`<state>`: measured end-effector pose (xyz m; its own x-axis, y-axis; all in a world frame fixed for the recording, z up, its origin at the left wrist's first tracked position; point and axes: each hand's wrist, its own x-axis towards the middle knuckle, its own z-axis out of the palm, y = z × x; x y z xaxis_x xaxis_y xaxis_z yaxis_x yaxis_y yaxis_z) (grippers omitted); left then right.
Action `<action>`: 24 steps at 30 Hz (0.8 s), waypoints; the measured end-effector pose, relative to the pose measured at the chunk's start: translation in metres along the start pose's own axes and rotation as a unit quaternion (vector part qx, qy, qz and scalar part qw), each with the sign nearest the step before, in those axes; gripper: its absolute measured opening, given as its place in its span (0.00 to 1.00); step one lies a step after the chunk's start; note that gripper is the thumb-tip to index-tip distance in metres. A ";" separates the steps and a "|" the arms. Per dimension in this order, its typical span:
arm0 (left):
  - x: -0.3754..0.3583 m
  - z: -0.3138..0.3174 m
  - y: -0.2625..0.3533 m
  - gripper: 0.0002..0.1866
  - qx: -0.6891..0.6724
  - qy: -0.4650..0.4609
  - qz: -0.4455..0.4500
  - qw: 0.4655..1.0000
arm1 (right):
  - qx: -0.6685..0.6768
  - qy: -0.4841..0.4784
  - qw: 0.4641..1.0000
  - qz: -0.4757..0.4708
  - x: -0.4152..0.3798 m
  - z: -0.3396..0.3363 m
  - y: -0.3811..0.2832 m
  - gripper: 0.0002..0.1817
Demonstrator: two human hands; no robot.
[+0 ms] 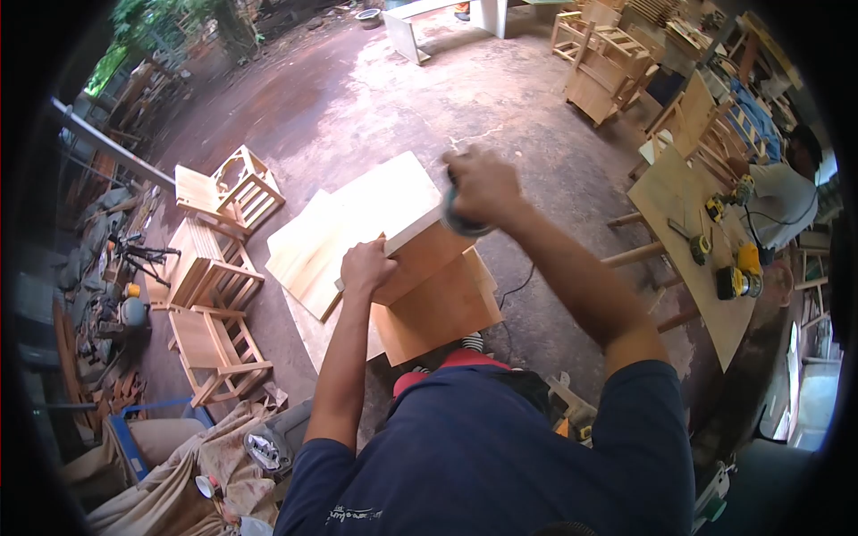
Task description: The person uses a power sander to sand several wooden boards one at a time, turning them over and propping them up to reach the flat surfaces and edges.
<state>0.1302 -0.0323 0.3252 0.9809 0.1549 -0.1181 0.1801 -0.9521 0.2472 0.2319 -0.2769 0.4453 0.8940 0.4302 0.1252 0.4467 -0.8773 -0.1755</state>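
Note:
A wooden box-like piece (420,259) stands on edge before me, its pale upper face brightly lit. My left hand (366,266) is closed over the near left edge of this piece, thumb and fingers gripping the board. My right hand (485,186) is wrapped round a dark, round-based sander (465,214), held against the right end of the piece. Much of the sander is hidden by the hand. Below lie a flat brown board (447,313) and, to the left, a light wooden panel (308,259).
Small wooden chairs (214,348) line the left side. On the right, a plywood-topped table (661,201) holds yellow drills (737,281); a co-worker (778,196) is beside it. A black cord (520,288) trails on the floor. More wooden furniture (608,76) stands at back right.

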 end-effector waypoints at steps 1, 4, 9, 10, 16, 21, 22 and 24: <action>0.000 0.001 0.000 0.18 0.000 0.000 -0.001 1.000 | 0.003 0.025 0.999 -0.040 -0.002 0.022 -0.010 0.30; 0.002 0.004 -0.001 0.18 0.019 -0.009 0.005 1.000 | 0.072 -0.041 0.990 -0.111 -0.016 0.000 -0.048 0.24; -0.002 0.010 0.000 0.18 0.007 -0.001 0.017 1.000 | 0.056 -0.041 0.992 -0.105 -0.011 0.000 -0.038 0.22; -0.002 0.009 -0.001 0.18 0.005 -0.003 0.017 1.000 | 0.050 -0.045 0.994 -0.091 -0.007 -0.005 -0.030 0.23; -0.007 0.008 0.006 0.15 -0.014 -0.011 0.010 1.000 | 0.000 -0.054 0.998 0.007 0.020 -0.025 0.046 0.29; -0.001 0.005 0.014 0.15 0.010 -0.014 0.012 1.000 | -0.005 -0.052 0.996 0.079 0.043 -0.028 0.117 0.32; 0.003 0.004 0.017 0.15 0.010 -0.011 0.023 1.000 | -0.014 -0.048 0.995 0.090 0.040 -0.023 0.131 0.32; 0.018 0.011 0.029 0.17 0.000 0.023 0.072 0.997 | -0.031 -0.044 0.992 0.113 0.031 0.002 0.158 0.31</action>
<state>0.1521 -0.0598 0.3194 0.9989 0.0292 -0.0365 0.0377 -0.9653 0.2585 0.3301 -0.4017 0.4194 0.9719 0.2355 0.0022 0.2338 -0.9636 -0.1293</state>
